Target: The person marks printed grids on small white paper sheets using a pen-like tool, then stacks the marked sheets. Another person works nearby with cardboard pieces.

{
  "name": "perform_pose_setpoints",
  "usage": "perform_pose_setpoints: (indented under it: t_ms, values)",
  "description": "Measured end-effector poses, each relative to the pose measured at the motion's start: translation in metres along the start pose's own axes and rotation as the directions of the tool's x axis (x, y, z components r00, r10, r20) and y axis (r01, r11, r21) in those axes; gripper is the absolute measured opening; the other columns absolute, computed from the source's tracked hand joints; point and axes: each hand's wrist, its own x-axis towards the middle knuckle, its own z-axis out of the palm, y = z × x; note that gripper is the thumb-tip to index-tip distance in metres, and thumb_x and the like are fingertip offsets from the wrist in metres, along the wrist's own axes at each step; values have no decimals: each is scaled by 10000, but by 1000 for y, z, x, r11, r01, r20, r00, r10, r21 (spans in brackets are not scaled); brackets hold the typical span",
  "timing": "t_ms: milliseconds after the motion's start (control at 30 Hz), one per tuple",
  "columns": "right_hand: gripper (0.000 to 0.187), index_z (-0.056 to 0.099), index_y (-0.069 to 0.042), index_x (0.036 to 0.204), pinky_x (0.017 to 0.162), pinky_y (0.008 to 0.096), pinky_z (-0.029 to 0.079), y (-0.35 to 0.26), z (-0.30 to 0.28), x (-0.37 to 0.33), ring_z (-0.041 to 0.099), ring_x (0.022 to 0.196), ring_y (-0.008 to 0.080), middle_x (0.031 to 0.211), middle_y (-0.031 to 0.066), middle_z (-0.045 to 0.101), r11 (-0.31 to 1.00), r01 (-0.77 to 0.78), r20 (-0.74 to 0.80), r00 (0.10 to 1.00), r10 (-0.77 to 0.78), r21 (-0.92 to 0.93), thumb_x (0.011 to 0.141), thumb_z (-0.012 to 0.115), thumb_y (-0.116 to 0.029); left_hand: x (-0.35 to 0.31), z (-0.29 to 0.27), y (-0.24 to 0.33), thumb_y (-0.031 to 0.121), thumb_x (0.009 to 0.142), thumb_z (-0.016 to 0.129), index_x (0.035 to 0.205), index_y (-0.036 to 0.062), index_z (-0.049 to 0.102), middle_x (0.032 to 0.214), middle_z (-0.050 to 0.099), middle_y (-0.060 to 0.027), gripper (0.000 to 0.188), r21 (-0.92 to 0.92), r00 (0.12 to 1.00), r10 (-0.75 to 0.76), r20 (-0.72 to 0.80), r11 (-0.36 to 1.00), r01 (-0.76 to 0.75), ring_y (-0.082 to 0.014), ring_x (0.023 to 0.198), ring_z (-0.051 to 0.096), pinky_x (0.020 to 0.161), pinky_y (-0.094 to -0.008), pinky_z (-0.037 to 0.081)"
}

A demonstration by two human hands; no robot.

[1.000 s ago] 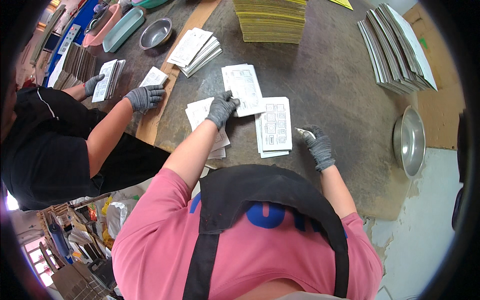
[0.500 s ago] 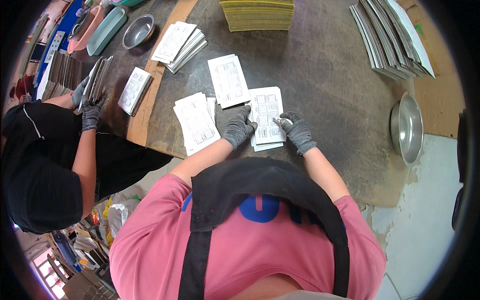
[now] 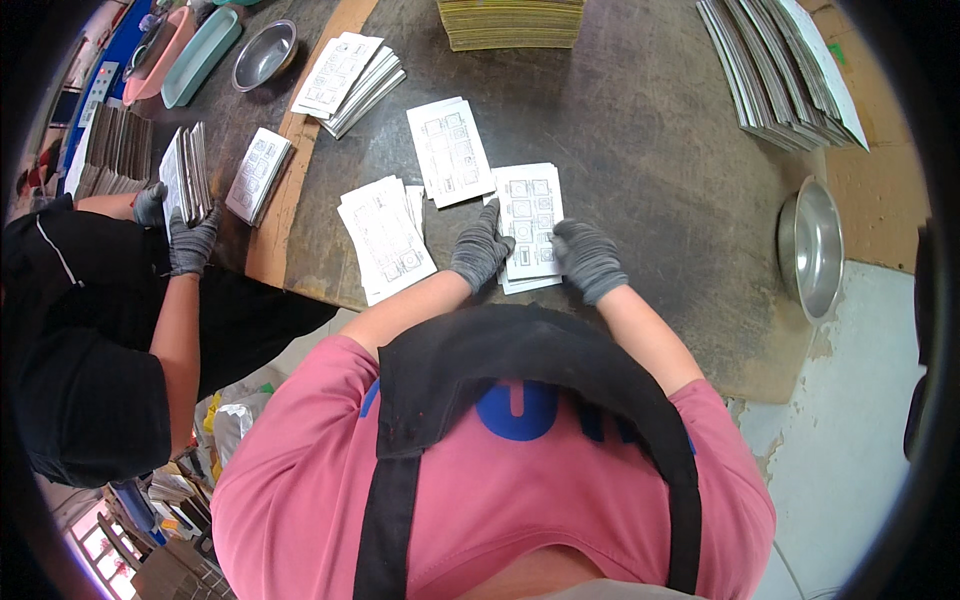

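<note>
A small stack of white printed cards [image 3: 530, 215] lies in front of me, its lower sheets fanned out slightly. My left hand [image 3: 480, 248], in a grey knit glove, rests at the stack's left edge with fingers stretched out and the thumb on the cards. My right hand [image 3: 590, 262], gloved alike, is curled closed against the right edge; whatever is in its fingers is hidden. Touching the stack's upper left corner is another pile of printed cards [image 3: 448, 150]. More fanned cards [image 3: 385, 240] lie beside my left forearm.
A thick yellowish stack [image 3: 512, 25] stands at the far edge, upright grey boards [image 3: 770, 75] at far right. One metal bowl [image 3: 812, 250] sits by the right edge, another [image 3: 265, 56] at upper left. At left, a co-worker's gloved hands [image 3: 190, 240] hold a bundle of boards.
A small pen-like thing that showed in my right fingers is now out of sight as the hand curls inward. The co-worker's bundle has tilted and moved slightly.
</note>
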Motion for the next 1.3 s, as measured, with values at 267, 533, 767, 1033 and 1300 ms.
perform_pose_setpoints:
  t_ms: [267, 533, 767, 1033, 1300]
  values:
    - [313, 607, -78, 985, 790, 368, 434, -2, 6, -13, 577, 876, 296, 954, 150, 607, 907, -114, 84, 993, 88, 405, 777, 574, -309, -9, -1, 7, 113, 686, 636, 1301, -45, 246, 1219, 447, -236, 745, -83, 999, -26, 21, 996, 28, -293, 1146, 440, 943, -307, 351]
    - [275, 594, -47, 984, 771, 320, 438, 18, 52, -17, 584, 830, 255, 912, 163, 611, 716, -316, 218, 948, 229, 622, 776, 585, -225, -13, -3, 11, 131, 682, 636, 1297, -24, 274, 1172, 486, -230, 730, -41, 1000, -21, 13, 999, 22, -307, 1101, 473, 920, -320, 371]
    - [261, 585, -7, 961, 702, 327, 455, -2, 30, -10, 585, 745, 259, 859, 185, 611, 738, -343, 252, 938, 238, 581, 771, 560, -184, -11, -4, 13, 157, 681, 647, 1294, -25, 281, 1201, 457, -236, 737, -38, 997, -58, 47, 997, 60, -308, 1099, 473, 927, -327, 369]
    - [252, 581, -54, 944, 703, 405, 463, -43, 11, -21, 591, 812, 323, 889, 162, 610, 995, 98, 134, 986, -97, -4, 808, 444, -217, -13, -1, 20, 192, 657, 665, 1333, 12, 198, 1142, 492, -258, 841, 91, 996, -93, 7, 992, 92, -334, 1043, 509, 900, -347, 392]
    - [285, 583, -28, 979, 752, 337, 443, 38, 7, -33, 589, 843, 260, 911, 155, 617, 792, -14, -129, 985, 117, 611, 799, 541, -245, -10, 3, 2, 3, 701, 463, 1305, -13, 271, 854, 550, -169, 633, 50, 993, -3, -117, 999, 9, -206, 665, 503, 648, -275, 431]
